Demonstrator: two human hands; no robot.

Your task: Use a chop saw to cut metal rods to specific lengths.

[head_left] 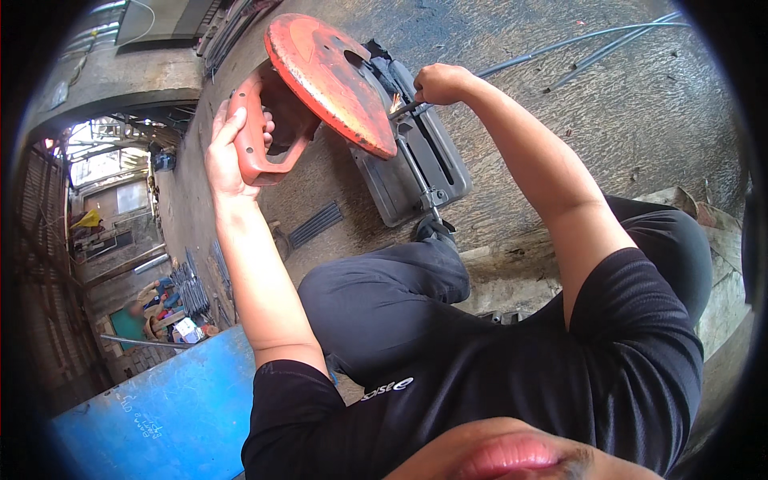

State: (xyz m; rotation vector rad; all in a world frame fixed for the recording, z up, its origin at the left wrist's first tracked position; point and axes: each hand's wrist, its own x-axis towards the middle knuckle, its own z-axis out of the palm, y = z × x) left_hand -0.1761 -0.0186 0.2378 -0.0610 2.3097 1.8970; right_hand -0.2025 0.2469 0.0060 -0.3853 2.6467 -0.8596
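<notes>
My left hand (228,156) is wrapped around the orange handle (253,132) of a chop saw, whose worn round orange guard (328,80) hides most of the cutting disc. Closed around a short dark metal bar (406,110), my right hand (442,84) is at the far side of the saw's base. The bar's other end reaches the edge of the guard, where a small burst of orange sparks shows. Beneath lies the grey metal base (440,152), with a clamp screw (420,172) running along it toward my foot. The contact between disc and bar is hidden.
Long thin metal rods (592,56) lie on the rough concrete floor at the upper right. Several short dark bars (316,224) are on the floor left of the base. A blue panel (176,408) stands at lower left, with bundled rods (189,290) beyond it.
</notes>
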